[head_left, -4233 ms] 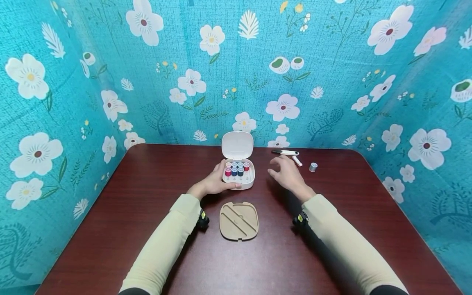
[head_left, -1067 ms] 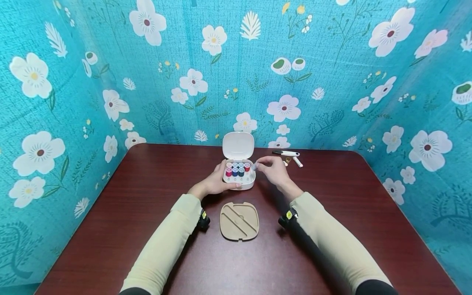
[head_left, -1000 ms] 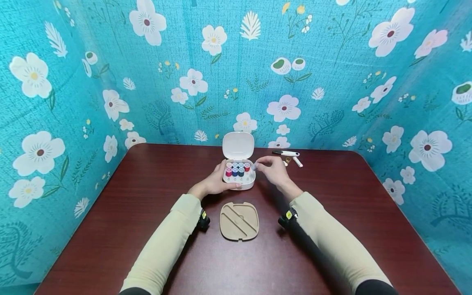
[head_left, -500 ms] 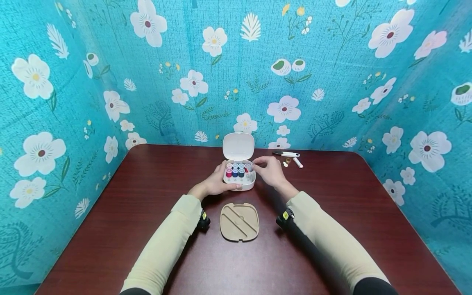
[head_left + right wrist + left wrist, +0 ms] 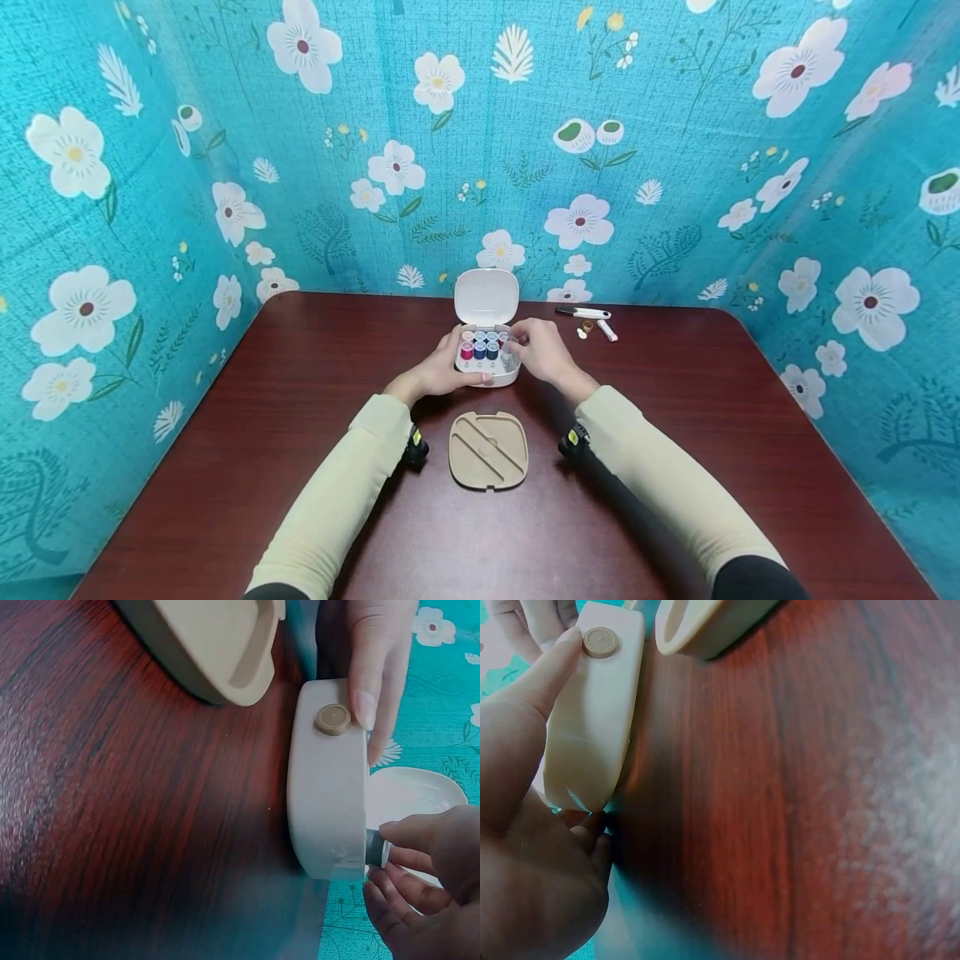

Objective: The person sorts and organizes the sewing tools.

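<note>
My left hand [image 5: 435, 369] grips the left side of a white sewing box [image 5: 501, 380], its thumb along the front near a round tan button [image 5: 600, 643]. The lid [image 5: 487, 296] stands raised at the back. Inside are rows of thread spools [image 5: 479, 351] in pink, blues and pale shades. My right hand [image 5: 543, 350] pinches a grey thread spool [image 5: 376, 849] between thumb and fingers, low at the right front of the box, its end at the rim in the right wrist view. These fingers partly cover the spools at that side in the head view.
A beige divided tray [image 5: 488, 451] lies on the dark red table in front of the box. Behind the right hand are a white-handled tool with a black end [image 5: 583, 313], a small white stick [image 5: 607, 331], a brownish-gold ring [image 5: 587, 326] and a small white piece [image 5: 581, 333].
The grey spool, earlier standing at the right of the table, was picked up by my right hand and carried left into the box's right side. The left hand keeps its grip.
</note>
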{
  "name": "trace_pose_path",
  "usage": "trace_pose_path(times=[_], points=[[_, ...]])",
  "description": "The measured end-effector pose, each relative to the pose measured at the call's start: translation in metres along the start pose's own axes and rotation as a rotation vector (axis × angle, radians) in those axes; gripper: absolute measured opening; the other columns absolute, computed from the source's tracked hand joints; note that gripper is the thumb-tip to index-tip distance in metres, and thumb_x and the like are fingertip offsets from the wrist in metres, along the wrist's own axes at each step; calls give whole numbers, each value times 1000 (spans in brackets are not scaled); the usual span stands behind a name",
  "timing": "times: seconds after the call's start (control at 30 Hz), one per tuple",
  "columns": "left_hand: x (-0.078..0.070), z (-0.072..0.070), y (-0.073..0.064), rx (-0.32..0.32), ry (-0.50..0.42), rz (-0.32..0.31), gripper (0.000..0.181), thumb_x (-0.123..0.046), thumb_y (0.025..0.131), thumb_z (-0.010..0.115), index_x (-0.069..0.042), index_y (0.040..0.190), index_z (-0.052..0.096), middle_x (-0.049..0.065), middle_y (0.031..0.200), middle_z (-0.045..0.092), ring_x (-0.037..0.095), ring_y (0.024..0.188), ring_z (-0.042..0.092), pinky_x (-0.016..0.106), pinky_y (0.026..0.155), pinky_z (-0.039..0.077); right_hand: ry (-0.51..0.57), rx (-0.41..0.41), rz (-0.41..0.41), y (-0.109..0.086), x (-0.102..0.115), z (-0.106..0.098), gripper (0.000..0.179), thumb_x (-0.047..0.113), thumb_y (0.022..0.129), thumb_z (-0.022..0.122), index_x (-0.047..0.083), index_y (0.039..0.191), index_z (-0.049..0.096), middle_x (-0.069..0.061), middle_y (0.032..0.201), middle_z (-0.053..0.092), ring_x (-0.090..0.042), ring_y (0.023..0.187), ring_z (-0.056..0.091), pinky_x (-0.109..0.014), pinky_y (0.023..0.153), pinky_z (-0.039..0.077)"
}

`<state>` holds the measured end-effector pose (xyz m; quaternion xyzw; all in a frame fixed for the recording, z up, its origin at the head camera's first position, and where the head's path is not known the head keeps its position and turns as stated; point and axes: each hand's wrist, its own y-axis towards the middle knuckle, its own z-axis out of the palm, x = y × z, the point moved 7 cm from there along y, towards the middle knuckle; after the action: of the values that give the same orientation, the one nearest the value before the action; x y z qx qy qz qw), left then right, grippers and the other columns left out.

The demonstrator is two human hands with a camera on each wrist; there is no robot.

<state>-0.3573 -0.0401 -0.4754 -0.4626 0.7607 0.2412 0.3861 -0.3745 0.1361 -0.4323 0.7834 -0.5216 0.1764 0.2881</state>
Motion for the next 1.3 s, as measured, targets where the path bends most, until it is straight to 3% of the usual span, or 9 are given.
trace_pose_path(times=[0.57, 0.9, 1.3], points=[[2, 1, 1, 2, 5, 5, 97, -31, 88, 83, -9, 158, 20, 20, 150, 33, 33, 142, 30, 51, 118, 26, -126, 57, -18, 3, 4, 9, 18, 8, 93, 73, -2, 108, 75, -13, 99, 72, -24, 86, 62, -40, 78, 54], [4, 0, 1, 11, 6, -12, 100, -34, 87, 84, -12, 159, 19, 21, 152, 31, 33, 140, 30, 51, 117, 29, -226, 76, -15, 3, 5, 14, 23, 13, 94, 74, 3, 114, 76, -13, 109, 74, -29, 105, 63, -46, 95, 51], [2, 0, 2, 11, 9, -13, 99, -33, 88, 83, -11, 159, 19, 21, 152, 31, 33, 141, 31, 51, 117, 28, -304, 45, -47, 1, 7, 17, 21, 14, 92, 76, 7, 111, 79, -10, 104, 69, -28, 103, 59, -45, 89, 52]])
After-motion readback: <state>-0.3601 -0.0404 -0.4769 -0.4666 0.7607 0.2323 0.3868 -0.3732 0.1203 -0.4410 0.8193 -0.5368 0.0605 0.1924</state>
